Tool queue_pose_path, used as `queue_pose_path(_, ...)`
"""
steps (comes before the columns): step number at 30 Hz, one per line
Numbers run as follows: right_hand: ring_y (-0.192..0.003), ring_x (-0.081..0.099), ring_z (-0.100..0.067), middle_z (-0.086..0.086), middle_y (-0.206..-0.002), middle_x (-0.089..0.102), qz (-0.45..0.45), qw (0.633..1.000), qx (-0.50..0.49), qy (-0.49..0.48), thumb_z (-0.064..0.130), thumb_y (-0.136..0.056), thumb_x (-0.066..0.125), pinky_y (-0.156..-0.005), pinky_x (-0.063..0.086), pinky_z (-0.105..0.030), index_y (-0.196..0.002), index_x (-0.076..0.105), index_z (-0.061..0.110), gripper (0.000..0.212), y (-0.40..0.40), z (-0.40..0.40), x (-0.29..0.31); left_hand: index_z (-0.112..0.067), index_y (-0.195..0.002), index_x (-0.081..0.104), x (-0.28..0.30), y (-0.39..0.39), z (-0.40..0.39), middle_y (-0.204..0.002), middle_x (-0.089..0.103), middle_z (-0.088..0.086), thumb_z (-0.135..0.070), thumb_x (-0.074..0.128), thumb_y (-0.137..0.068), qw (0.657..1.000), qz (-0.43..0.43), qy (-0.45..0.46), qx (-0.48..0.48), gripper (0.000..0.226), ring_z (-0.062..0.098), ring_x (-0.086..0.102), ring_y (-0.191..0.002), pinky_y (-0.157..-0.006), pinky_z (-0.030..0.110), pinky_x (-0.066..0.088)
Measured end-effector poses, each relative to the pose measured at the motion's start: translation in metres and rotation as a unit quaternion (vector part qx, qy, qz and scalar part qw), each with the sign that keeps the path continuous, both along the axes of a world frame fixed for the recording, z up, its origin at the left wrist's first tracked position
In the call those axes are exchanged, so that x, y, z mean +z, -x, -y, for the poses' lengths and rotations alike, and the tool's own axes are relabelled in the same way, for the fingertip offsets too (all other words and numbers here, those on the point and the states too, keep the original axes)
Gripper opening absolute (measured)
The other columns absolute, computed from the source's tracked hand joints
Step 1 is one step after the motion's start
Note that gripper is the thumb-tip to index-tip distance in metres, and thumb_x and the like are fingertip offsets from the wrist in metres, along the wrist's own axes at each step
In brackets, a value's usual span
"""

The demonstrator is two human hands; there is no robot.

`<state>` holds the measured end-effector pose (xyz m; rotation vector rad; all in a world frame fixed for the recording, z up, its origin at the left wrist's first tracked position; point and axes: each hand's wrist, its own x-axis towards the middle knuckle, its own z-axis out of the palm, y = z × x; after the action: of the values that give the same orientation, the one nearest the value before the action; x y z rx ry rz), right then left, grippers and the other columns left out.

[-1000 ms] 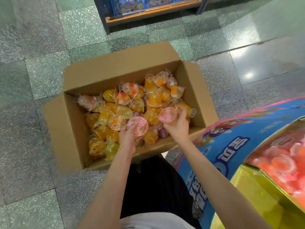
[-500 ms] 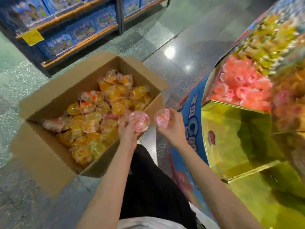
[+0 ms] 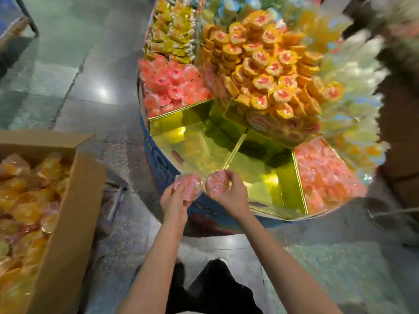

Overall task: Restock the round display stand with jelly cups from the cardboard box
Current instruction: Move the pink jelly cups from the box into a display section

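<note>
The round display stand (image 3: 158, 162) fills the upper middle, split into gold-lined compartments. Two near ones (image 3: 199, 152) hold nothing; pink jelly cups fill the compartment to their left (image 3: 170, 85) and the one to their right (image 3: 326, 175). My left hand (image 3: 174, 200) grips a pink jelly cup (image 3: 189, 185) at the stand's near rim. Beside it, my right hand (image 3: 229, 193) grips another pink jelly cup (image 3: 217, 183). The cardboard box (image 3: 68, 223) stands at the left, full of orange and yellow jelly cups (image 3: 25, 200).
Orange-lidded cups (image 3: 267, 71) are heaped in the stand's centre, yellow packets (image 3: 172, 32) at its far side, pale wrapped items (image 3: 353, 82) at the right. A blue shelf unit (image 3: 13, 30) stands far left. My dark-trousered legs (image 3: 213, 288) are below, on the speckled floor.
Both hands lifted a pink jelly cup each out of the box and carried them right to the stand's near rim. The view swung from the box to the stand.
</note>
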<state>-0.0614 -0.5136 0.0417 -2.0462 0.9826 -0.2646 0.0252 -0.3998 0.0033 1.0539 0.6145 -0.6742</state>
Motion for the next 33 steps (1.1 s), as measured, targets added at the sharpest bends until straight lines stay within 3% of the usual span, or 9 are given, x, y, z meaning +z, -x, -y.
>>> queue_pose_path(3, -0.106, 0.054, -0.009, 0.006, -0.116, 0.057, 0.008, 0.998, -0.069, -0.004, 0.034, -0.058, 0.09, -0.088, 0.041, -0.02, -0.128, 0.05, 0.015, 0.082, 0.051, 0.044, 0.005, -0.001, -0.103, 0.064, -0.001, 0.04, 0.054, -0.095, 0.067, 0.014, -0.008, 0.069, -0.085, 0.997, 0.014, 0.01, -0.074, 0.02, 0.026, 0.063, -0.085, -0.049, 0.024, 0.052)
queue_pose_path(7, -0.112, 0.052, -0.015, -0.002, -0.124, 0.055, -0.003, 0.991, -0.129, 0.02, 0.033, -0.056, 0.092, -0.093, 0.041, -0.024, -0.131, 0.048, 0.01, 0.09, 0.121, 0.106, 0.008, -0.009, -0.091, 0.066, 0.007, 0.103, 0.12, -0.089, 0.068, 0.008, -0.01, 0.075, -0.081, 0.991, 0.017, 0.0, -0.133, 0.013, 0.024, 0.064, -0.084, -0.077, 0.043, 0.054)
queue_pose_path(9, -0.119, 0.05, -0.019, -0.005, -0.128, 0.053, -0.002, 0.989, -0.148, 0.024, 0.034, -0.057, 0.092, -0.096, 0.04, -0.026, -0.134, 0.046, 0.009, 0.093, 0.157, 0.137, 0.007, -0.01, -0.092, 0.066, 0.009, 0.137, 0.148, -0.095, 0.069, 0.009, -0.013, 0.076, -0.08, 0.987, 0.018, 0.004, -0.161, 0.017, 0.023, 0.065, -0.086, -0.082, 0.043, 0.054)
queue_pose_path(15, -0.126, 0.043, -0.025, -0.012, -0.134, 0.047, -0.015, 0.982, -0.185, 0.043, 0.032, -0.06, 0.091, -0.101, 0.035, -0.029, -0.138, 0.042, 0.005, 0.096, 0.26, 0.226, 0.006, -0.003, -0.112, 0.064, 0.007, 0.227, 0.231, -0.108, 0.069, 0.015, -0.017, 0.079, -0.078, 0.983, -0.009, 0.011, -0.185, 0.04, 0.028, 0.067, -0.099, -0.058, 0.03, 0.056)
queue_pose_path(19, -0.125, 0.041, -0.023, -0.01, -0.13, 0.045, -0.029, 0.977, -0.205, 0.058, 0.033, -0.057, 0.092, -0.098, 0.034, -0.024, -0.135, 0.046, 0.009, 0.093, 0.312, 0.28, 0.003, 0.0, -0.118, 0.061, 0.008, 0.27, 0.277, -0.115, 0.065, 0.017, -0.019, 0.078, -0.078, 0.981, -0.012, 0.006, -0.196, 0.048, 0.031, 0.063, -0.106, -0.07, 0.037, 0.058)
queue_pose_path(25, -0.122, 0.043, -0.022, -0.011, -0.132, 0.043, -0.062, 0.977, -0.202, 0.036, 0.033, -0.058, 0.092, -0.099, 0.036, -0.025, -0.138, 0.044, 0.008, 0.096, 0.342, 0.347, -0.003, -0.013, -0.087, 0.056, 0.007, 0.297, 0.326, -0.109, 0.062, 0.01, -0.014, 0.076, -0.081, 0.974, 0.011, -0.047, -0.221, 0.021, 0.022, 0.061, -0.097, -0.063, 0.034, 0.056)
queue_pose_path(27, -0.121, 0.044, -0.023, -0.012, -0.13, 0.043, -0.085, 0.977, -0.19, 0.04, 0.029, -0.06, 0.091, -0.095, 0.036, -0.024, -0.138, 0.042, 0.006, 0.095, 0.344, 0.367, -0.01, -0.015, -0.089, 0.06, 0.006, 0.299, 0.343, -0.106, 0.062, 0.007, -0.014, 0.075, -0.081, 0.969, 0.022, -0.058, -0.238, 0.017, 0.02, 0.06, -0.096, -0.056, 0.029, 0.053)
queue_pose_path(29, -0.119, 0.045, -0.024, -0.013, -0.128, 0.042, -0.107, 0.978, -0.175, 0.041, 0.026, -0.061, 0.09, -0.095, 0.037, -0.025, -0.138, 0.041, 0.007, 0.094, 0.344, 0.388, -0.018, -0.017, -0.093, 0.065, -0.001, 0.3, 0.362, -0.105, 0.065, 0.006, -0.015, 0.074, -0.082, 0.965, 0.021, -0.054, -0.255, 0.014, 0.021, 0.06, -0.098, -0.063, 0.031, 0.053)
queue_pose_path(33, -0.122, 0.045, -0.026, -0.011, -0.13, 0.045, -0.171, 0.976, -0.122, 0.06, 0.034, -0.06, 0.09, -0.099, 0.04, -0.034, -0.136, 0.043, 0.009, 0.093, 0.34, 0.427, -0.039, -0.008, -0.124, 0.061, -0.019, 0.299, 0.403, -0.118, 0.064, 0.007, -0.013, 0.073, -0.084, 0.964, 0.007, -0.059, -0.259, 0.042, 0.017, 0.061, -0.094, -0.075, 0.033, 0.053)
